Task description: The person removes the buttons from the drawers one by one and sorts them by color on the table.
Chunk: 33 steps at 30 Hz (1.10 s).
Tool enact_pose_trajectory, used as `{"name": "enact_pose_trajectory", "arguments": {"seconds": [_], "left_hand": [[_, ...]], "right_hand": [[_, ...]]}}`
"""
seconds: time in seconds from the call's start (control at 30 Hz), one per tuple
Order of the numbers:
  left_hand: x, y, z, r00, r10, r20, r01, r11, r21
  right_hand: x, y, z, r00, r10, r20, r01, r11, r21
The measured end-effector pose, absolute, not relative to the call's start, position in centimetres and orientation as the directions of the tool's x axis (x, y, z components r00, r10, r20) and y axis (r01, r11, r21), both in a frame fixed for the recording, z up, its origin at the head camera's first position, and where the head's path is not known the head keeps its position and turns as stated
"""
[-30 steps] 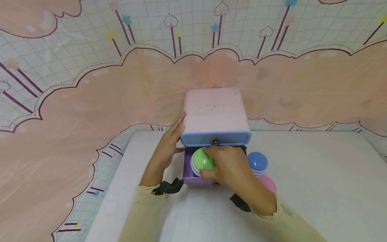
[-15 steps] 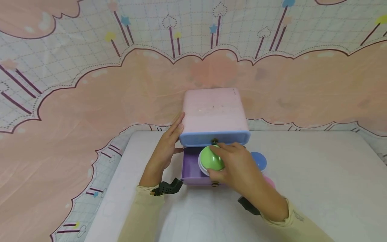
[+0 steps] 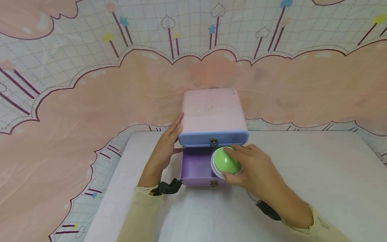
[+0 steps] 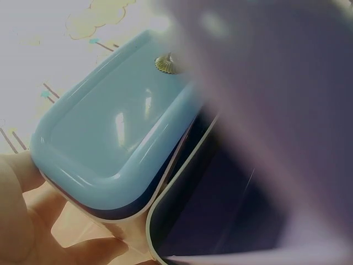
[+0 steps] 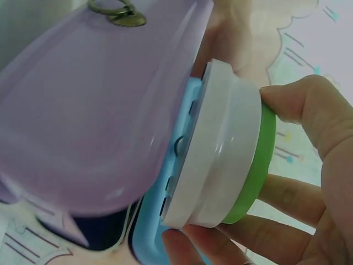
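My right hand (image 3: 261, 168) grips a round white container with a green domed top (image 3: 226, 160) above the right part of the pulled-out purple drawer (image 3: 195, 164). In the right wrist view, the thumb and fingers hold its sides, and the white base (image 5: 215, 154) faces the purple drawer front. My left hand (image 3: 163, 149) rests on the left side of the small pink cabinet (image 3: 213, 109), fingers lying straight along it. The cabinet's upper drawer, with a blue front (image 4: 116, 121), is closed. The visible left part of the purple drawer holds nothing.
The cabinet stands on a white table (image 3: 317, 168) near its back edge, before a patterned cloth backdrop (image 3: 272, 87). Brass-coloured knobs (image 3: 214, 141) sit on the drawer fronts. The place just right of the drawer is hidden behind my right hand.
My right hand has moved right with the green-topped container, from the drawer's middle to over its right side. It now covers the blue and pink round things. My left hand has stayed put.
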<state>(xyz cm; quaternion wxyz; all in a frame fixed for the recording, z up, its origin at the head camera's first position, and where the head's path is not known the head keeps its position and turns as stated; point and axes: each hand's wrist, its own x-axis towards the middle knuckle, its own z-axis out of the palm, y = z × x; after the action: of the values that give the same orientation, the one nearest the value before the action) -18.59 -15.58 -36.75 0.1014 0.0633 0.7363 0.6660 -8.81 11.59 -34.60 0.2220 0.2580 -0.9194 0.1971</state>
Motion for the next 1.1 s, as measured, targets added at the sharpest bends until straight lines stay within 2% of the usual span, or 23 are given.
{"name": "enact_pose_trajectory", "arguments": {"seconds": [0.37, 0.73, 0.83, 1.1], "left_hand": [[-18.7, -15.7, -37.0, -0.97, 0.233, -0.067, -0.048, 0.086, 0.995], [-18.9, -15.8, -37.1, -0.97, 0.233, -0.068, -0.049, 0.087, 0.995], [-18.9, -15.8, -37.1, -0.97, 0.234, -0.065, -0.047, 0.084, 0.995], [-18.9, -15.7, -37.2, -0.97, 0.233, -0.069, -0.052, 0.081, 0.995]], "right_hand": [[-7.7, 14.9, -34.8, -0.736, -0.379, 0.561, -0.584, 0.775, -0.241], [-5.8, 18.9, -36.0, -0.818, -0.33, 0.471, -0.499, 0.814, -0.296], [-5.4, 20.0, -36.6, -0.821, -0.328, 0.468, -0.49, 0.825, -0.281], [-4.0, 22.0, -37.6, -0.889, -0.28, 0.363, -0.396, 0.868, -0.301]]}}
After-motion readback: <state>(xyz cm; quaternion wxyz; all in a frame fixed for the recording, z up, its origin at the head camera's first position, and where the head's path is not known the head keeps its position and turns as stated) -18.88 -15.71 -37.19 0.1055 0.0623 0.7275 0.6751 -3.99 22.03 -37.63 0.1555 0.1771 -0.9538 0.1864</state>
